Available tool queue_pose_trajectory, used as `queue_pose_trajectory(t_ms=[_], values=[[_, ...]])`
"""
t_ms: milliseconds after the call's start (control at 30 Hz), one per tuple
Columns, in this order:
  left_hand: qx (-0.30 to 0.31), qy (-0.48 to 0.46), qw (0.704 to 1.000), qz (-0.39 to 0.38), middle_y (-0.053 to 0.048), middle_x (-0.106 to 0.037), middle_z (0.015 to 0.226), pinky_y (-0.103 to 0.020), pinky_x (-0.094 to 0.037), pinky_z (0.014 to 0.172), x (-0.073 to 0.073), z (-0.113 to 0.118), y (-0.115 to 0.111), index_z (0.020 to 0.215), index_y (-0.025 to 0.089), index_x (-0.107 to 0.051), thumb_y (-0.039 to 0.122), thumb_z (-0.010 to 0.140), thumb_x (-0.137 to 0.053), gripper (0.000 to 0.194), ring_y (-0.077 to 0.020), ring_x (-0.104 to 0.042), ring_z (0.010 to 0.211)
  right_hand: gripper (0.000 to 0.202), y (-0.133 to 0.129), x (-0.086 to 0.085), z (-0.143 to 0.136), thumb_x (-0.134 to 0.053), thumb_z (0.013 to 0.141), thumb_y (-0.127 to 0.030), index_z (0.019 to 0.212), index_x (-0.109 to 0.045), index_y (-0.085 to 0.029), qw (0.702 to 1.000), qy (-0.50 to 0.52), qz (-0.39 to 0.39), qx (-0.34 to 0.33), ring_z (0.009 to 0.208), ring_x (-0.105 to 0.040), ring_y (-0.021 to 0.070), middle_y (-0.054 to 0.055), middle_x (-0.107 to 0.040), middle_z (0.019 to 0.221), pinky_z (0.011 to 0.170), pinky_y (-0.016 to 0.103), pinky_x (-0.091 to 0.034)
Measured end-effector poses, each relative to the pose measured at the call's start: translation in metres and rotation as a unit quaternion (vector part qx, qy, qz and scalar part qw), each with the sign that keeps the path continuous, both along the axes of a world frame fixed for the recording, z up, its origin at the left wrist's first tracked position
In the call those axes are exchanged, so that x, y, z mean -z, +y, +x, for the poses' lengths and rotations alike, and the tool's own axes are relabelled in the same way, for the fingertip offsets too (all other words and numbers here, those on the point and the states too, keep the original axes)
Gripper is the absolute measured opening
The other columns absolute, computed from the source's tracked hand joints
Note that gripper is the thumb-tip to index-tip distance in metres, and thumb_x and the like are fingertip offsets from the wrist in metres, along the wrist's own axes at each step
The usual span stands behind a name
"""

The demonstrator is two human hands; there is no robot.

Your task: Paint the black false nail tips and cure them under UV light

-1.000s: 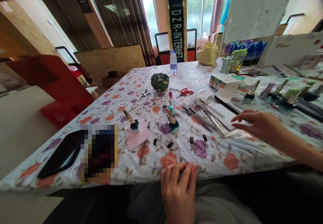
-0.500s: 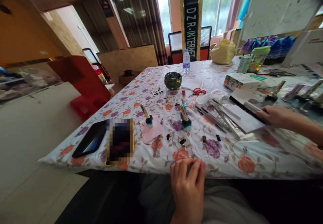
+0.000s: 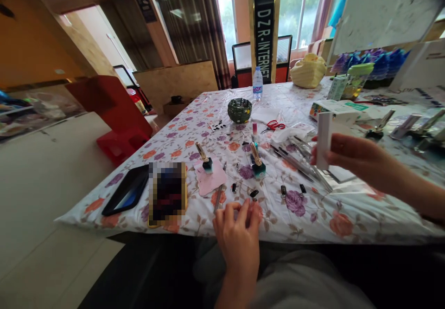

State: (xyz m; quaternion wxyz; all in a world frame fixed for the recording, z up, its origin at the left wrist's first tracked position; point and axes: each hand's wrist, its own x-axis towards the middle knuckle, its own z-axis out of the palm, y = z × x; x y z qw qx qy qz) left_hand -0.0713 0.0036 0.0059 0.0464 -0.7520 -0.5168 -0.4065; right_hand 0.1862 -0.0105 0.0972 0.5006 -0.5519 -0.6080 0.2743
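Observation:
My right hand grips a white rectangular block upright above the right side of the table. Near the front edge, my left hand is closed with fingertips together; whatever it may hold is too hidden to make out. Just beyond it lie a small black nail tip and another dark tip, with two more tips further right. One polish bottle stands on a pink scalloped pad, a second dark green bottle to its right. Thin metal tools lie beside the white pad.
Two phones lie at the left front. Further back are a dark woven basket, red scissors, a water bottle and a white box. More polish bottles stand at the right.
My right hand has lifted the white block off the table and moved left with it. My left hand has shifted left and a little forward.

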Motion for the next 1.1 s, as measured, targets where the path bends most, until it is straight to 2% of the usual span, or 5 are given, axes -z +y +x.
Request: queue_pose_trajectory(t_ms=[100, 467, 733, 900, 1100], values=[[0.007, 0.006, 1.000, -0.008, -0.004, -0.058, 0.076, -0.035, -0.037, 0.068, 0.001, 0.003, -0.002, 0.090, 0.023, -0.069, 0.030, 0.077, -0.061, 0.017, -0.0199, -0.045, 0.072, 0.028, 0.011, 0.011, -0.015, -0.062, 0.076, -0.032, 0.101, -0.055, -0.021, 0.994, 0.072, -0.010, -0.084, 0.085, -0.063, 0.0172, 0.005, -0.066, 0.090, 0.080, 0.032, -0.049], [0.085, -0.028, 0.995, 0.047, -0.003, -0.061, 0.075, -0.034, -0.038, 0.073, 0.007, 0.021, -0.022, 0.085, 0.021, -0.067, 0.020, 0.076, -0.061, 0.010, -0.0182, -0.052, 0.077, 0.021, 0.018, 0.034, -0.032, -0.056, 0.081, -0.030, 0.098, -0.051, -0.019, 0.985, 0.082, -0.004, -0.148, 0.082, -0.060, 0.0165, 0.005, -0.063, 0.087, 0.077, 0.032, -0.048], [0.171, -0.132, 0.975, -0.059, -0.007, -0.061, 0.103, -0.032, -0.048, 0.074, -0.032, 0.049, -0.010, 0.110, 0.021, -0.053, 0.024, 0.080, -0.057, 0.030, -0.0171, -0.059, 0.086, 0.028, 0.025, 0.038, -0.026, -0.070, 0.066, -0.025, 0.088, -0.054, -0.020, 0.992, 0.060, 0.001, -0.115, 0.076, -0.058, 0.0141, 0.000, -0.060, 0.083, 0.076, 0.030, -0.048], [0.256, -0.283, 0.915, -0.128, -0.005, -0.059, 0.108, -0.031, -0.049, 0.083, -0.058, 0.074, 0.010, 0.111, 0.021, -0.050, 0.029, 0.077, -0.062, 0.037, -0.0157, -0.058, 0.093, 0.033, 0.024, 0.029, -0.028, -0.074, 0.061, -0.029, 0.087, -0.056, -0.019, 0.996, 0.009, 0.029, -0.078, 0.074, -0.056, 0.0150, 0.001, -0.060, 0.081, 0.076, 0.032, -0.046], [0.298, -0.366, 0.857, -0.209, -0.005, -0.062, 0.098, -0.029, -0.049, 0.081, -0.068, 0.088, 0.024, 0.098, 0.018, -0.054, 0.028, 0.080, -0.057, 0.021, -0.0147, -0.059, 0.089, 0.032, 0.023, 0.023, -0.025, -0.070, 0.065, -0.037, 0.089, -0.057, -0.020, 0.994, -0.055, 0.077, -0.062, 0.073, -0.057, 0.0149, 0.003, -0.062, 0.083, 0.072, 0.031, -0.049]])
